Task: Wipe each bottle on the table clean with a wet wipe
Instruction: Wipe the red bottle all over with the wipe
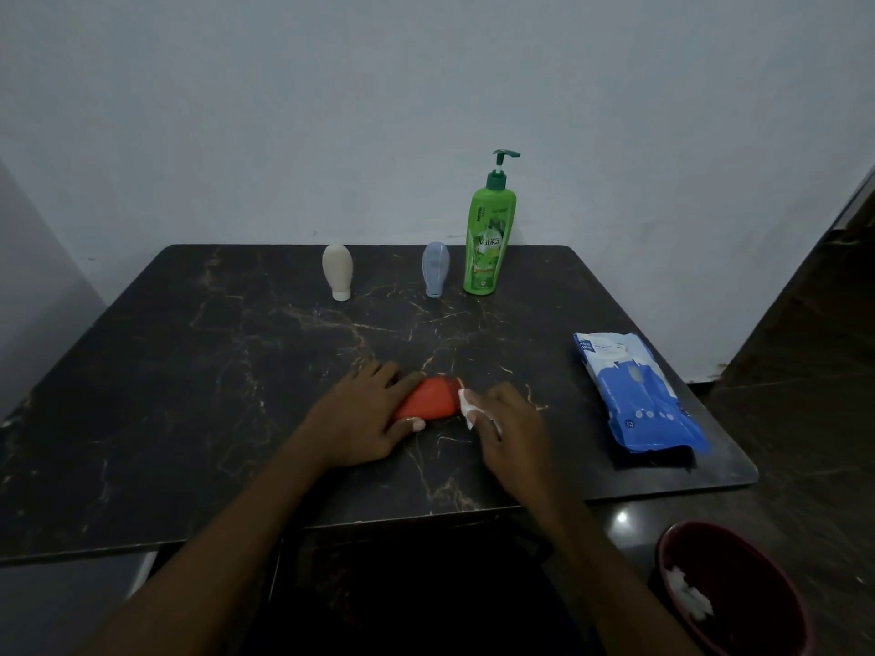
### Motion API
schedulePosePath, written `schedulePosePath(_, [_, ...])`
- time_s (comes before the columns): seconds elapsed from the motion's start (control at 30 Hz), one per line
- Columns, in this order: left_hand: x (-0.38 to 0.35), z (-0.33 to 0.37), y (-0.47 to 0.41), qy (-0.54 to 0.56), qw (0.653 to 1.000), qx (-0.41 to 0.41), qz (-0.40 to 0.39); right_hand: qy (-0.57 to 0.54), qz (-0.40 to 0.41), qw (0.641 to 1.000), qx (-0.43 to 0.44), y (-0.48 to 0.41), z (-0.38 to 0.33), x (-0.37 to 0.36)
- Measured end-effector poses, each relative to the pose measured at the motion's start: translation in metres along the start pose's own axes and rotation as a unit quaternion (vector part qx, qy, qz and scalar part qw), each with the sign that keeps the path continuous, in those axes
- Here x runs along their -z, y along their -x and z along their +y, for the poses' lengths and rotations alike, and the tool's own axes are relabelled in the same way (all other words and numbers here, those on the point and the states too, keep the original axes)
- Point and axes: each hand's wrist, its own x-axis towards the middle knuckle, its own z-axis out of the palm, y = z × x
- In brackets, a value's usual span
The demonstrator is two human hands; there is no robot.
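A small red bottle (430,398) lies on its side near the middle of the dark marble table (189,371). My left hand (362,419) grips it from the left, thumb under its near edge. My right hand (502,419) holds a white wet wipe (468,405) against the bottle's right end. At the back stand a cream bottle (337,271), a pale blue bottle (435,268) and a tall green pump bottle (488,234), all upright.
A blue and white pack of wet wipes (632,395) lies on the table's right side. A dark red bin (729,589) with crumpled white wipes inside sits on the floor at the lower right. A pale wall rises behind the table.
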Motion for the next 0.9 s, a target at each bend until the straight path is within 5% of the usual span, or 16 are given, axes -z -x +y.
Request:
schedulePosePath(0.13, [-0.009,0.007,0.002,-0.041,0.998,0.007,0.041,0.090,-0.024,0.995,0.029,-0.005,-0.011,-0.018])
schedulePosePath(0.4, [-0.009,0.014,0.003,-0.069,0.995,0.026,0.069,0.171,-0.156,0.971,-0.065,-0.083,-0.033,-0.014])
schedulePosePath(0.67, [-0.009,0.023,-0.004,-0.045,0.992,0.112,0.040,0.110,-0.020,0.993,-0.029,-0.011,-0.024,-0.011])
schedulePosePath(0.9, [-0.006,0.029,-0.013,-0.022,0.985,0.167,0.038,0.110,-0.032,0.993,-0.028,-0.024,-0.020,-0.011])
